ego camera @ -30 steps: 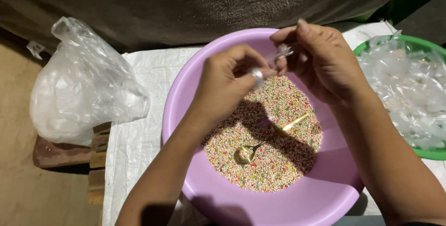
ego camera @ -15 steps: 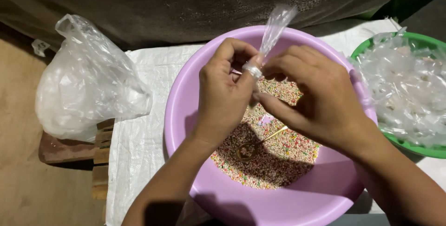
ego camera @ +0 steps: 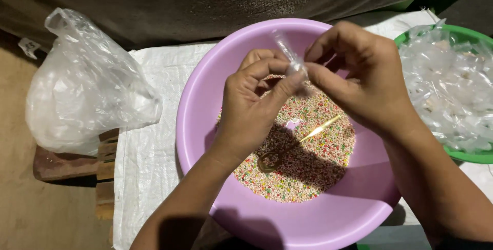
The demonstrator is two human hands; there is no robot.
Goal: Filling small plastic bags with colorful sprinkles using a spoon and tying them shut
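Over a purple basin [ego camera: 200, 101] my left hand [ego camera: 254, 109] and my right hand [ego camera: 359, 78] meet, both pinching one small clear plastic packet [ego camera: 291, 57] by its twisted top. The basin holds a bed of tiny multicoloured beads [ego camera: 308, 162]. A gold spoon [ego camera: 292, 147] lies in the beads below my hands, its bowl toward me and its handle pointing right.
A bulging clear plastic bag [ego camera: 84, 88] sits at the left on a wooden stand [ego camera: 67, 165]. A green bowl [ego camera: 465, 37] heaped with clear plastic packets stands at the right. A white woven sheet [ego camera: 146, 152] covers the table; a dark cloth hangs behind.
The packet's long loose tail, sticking up half a second ago, is now twisted short between my fingers. My hands have drawn closer together above the beads.
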